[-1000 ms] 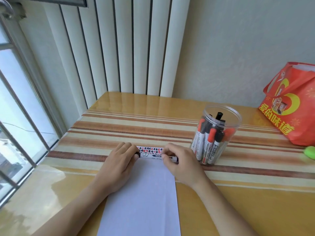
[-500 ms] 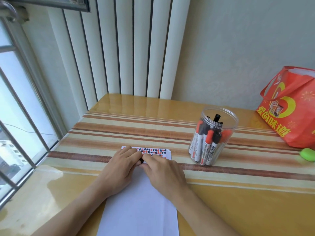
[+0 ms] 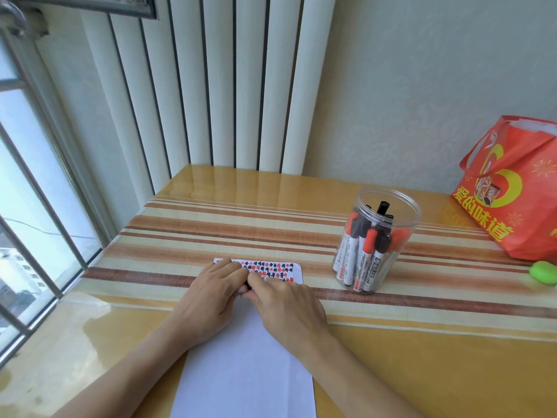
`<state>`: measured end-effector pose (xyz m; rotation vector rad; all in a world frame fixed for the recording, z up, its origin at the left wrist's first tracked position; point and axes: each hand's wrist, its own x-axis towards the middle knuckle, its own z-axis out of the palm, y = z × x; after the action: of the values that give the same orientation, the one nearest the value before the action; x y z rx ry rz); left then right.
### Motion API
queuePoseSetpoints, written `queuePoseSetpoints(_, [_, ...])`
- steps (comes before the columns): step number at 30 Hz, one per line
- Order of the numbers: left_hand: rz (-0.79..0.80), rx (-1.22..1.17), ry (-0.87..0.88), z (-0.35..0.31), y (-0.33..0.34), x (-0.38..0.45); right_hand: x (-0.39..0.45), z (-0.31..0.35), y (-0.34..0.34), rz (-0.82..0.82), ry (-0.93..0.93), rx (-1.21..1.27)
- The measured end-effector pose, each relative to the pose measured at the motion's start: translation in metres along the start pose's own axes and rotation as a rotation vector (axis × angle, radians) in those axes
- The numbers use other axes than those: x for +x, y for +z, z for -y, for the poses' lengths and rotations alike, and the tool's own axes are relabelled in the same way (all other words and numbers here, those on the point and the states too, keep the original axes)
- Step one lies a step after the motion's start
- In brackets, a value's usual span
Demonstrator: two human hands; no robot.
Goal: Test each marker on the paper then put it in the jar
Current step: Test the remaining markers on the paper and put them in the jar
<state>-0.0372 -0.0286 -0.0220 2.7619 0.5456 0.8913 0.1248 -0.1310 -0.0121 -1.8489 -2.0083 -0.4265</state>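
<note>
The jar [image 3: 376,239] stands on the table [image 3: 422,357] to the right of the paper [image 3: 247,372], well apart from it, and it already holds a cluster of capped markers [image 3: 366,254], black caps and red caps mixed; I cannot count them exactly through the clear wall. The far end of the paper carries rows of small black and red test marks [image 3: 271,270], crowded close together; judged from that and from the full jar, most of the testing looks done. No loose marker lies anywhere on the table in view, so what is left seems to be 1 marker at most, the one between the hands, plus its drop into the jar.

Both hands meet at the far part of the paper, just below the marks. The left hand [image 3: 211,300] lies knuckles up with its fingers curled inward toward the right hand [image 3: 286,306], whose fingers curl the same way toward the left; the fingertips touch or nearly touch. A small dark bit [image 3: 247,287] shows where they meet, probably the cap or end of a marker; the rest is hidden under the fingers, so I cannot tell how the marker lies, nor whether it is being capped or uncapped. My reading is that both hands pinch the same marker, 1 on each end; neither hand is spread flat.

An orange bag [image 3: 512,206] and a green thing [image 3: 544,271] sit at the right edge.
</note>
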Motion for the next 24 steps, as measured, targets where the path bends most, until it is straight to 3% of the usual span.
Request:
queuePoseSetpoints(8, [-0.077,0.095,-0.068,-0.001,0.001,0.0,-0.002,-0.017,-0.012,0.064,0.011,0.21])
queuePoseSetpoints(12, [-0.069,0.129,-0.201,0.006,0.008,-0.002,-0.001,-0.037,-0.015,-0.006,0.154,0.401])
queuePoseSetpoints(17, [0.058,0.124,-0.317,0.009,0.011,-0.004,0.003,-0.055,-0.018,-0.113,0.364,0.628])
queuePoseSetpoints(20, [0.075,0.091,-0.328,0.008,0.01,-0.005,0.005,-0.058,-0.024,-0.123,0.459,0.974])
queuePoseSetpoints(23, [0.12,0.094,-0.31,0.01,0.011,-0.006,0.005,-0.055,-0.03,-0.023,0.633,1.501])
queuePoseSetpoints(24, [0.132,0.1,-0.304,0.01,0.011,-0.006,0.005,-0.055,-0.03,0.0,0.654,1.573])
